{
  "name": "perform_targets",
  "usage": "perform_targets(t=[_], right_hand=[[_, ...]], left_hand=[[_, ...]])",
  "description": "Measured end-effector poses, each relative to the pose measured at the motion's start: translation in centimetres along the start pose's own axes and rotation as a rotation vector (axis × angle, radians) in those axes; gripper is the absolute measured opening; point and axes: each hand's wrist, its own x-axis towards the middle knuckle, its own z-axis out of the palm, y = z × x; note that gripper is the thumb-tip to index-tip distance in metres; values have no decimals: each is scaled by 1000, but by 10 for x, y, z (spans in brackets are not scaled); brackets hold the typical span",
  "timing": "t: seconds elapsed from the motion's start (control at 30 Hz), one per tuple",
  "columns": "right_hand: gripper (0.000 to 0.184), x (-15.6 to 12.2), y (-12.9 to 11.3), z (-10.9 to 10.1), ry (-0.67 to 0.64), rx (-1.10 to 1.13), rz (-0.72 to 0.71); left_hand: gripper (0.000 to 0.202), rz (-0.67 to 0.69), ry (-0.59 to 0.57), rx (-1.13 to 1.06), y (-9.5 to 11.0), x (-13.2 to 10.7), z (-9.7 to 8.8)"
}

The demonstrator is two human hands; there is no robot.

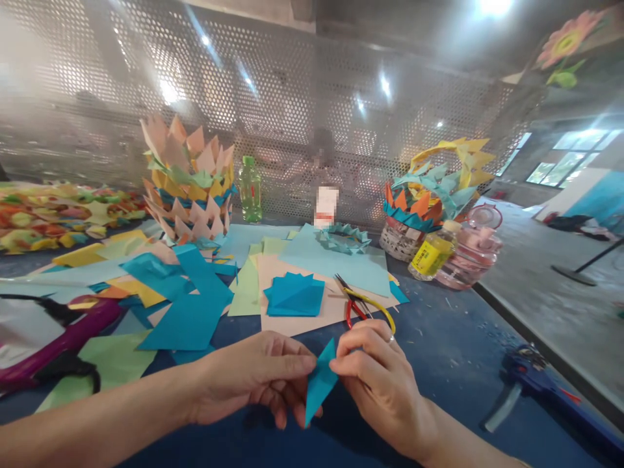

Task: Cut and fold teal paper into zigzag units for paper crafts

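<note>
Between my two hands, low in the middle of the head view, is a folded piece of blue paper (320, 383) with pointed ends. My left hand (273, 374) pinches its left side, thumb on top and fingers beneath. My right hand (373, 377) grips the right edge between thumb and fingertips. Just beyond lies a stack of blue paper pieces (295, 296) on a pale pink sheet (273, 330). Pliers (358, 302) with red and yellow handles rest behind my right hand, which partly covers them.
Coloured paper sheets (180, 322) cover the left side, near a purple glue gun (63, 341). A blue glue gun (531, 374) lies at right. Behind stand a tiered paper piece (190, 182), a green bottle (250, 188), a paper basket (404, 237), a yellow-labelled bottle (431, 253) and a pink jug (470, 260).
</note>
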Motion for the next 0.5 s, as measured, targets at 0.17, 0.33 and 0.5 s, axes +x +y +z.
perform_targets(t=[0.17,0.33,0.5], right_hand=[[22,-2,-1,2,-69,-29,32],[21,-4,0,7,-92,-9,189],[13,-1,0,10,-195,95,390]], left_hand=[[32,34,122,-24,-9,6,-3],[24,141,285,26,-5,8,-2],[28,197,410,89,-4,11,-6]])
